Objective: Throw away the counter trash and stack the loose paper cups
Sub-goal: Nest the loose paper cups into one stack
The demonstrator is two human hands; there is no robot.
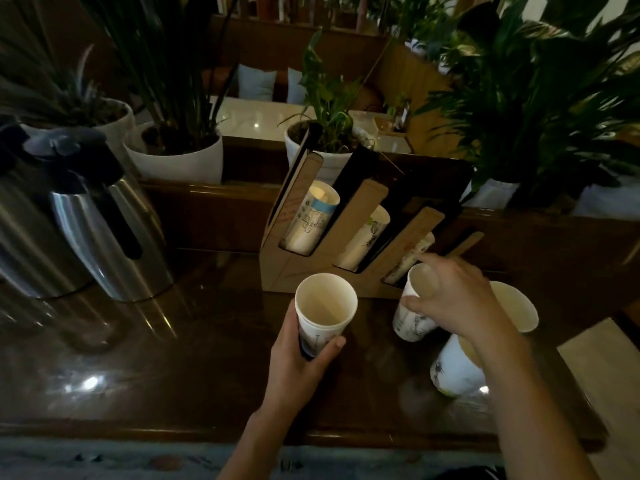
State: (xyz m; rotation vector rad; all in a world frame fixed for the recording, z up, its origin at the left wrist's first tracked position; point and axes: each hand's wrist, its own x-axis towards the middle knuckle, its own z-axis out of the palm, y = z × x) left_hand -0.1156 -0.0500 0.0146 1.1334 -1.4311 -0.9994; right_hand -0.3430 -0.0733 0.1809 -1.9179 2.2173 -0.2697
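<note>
My left hand (300, 355) grips a white printed paper cup (325, 306) upright above the dark wooden counter (173, 358). My right hand (457, 299) closes over the rim of a second white cup (414, 317) that tilts a little. Two more loose cups stand by my right forearm: one behind it (516, 306) and one nearer the counter's front (453, 372). A cardboard cup holder (287, 271) behind the cups keeps several slanted stacks of cups (313, 216).
Two steel thermos jugs (114, 237) stand at the left of the counter. White plant pots (180, 161) line the ledge behind, with big leafy plants (540, 98) at the right. The counter's right edge (585, 393) drops off beside my right arm.
</note>
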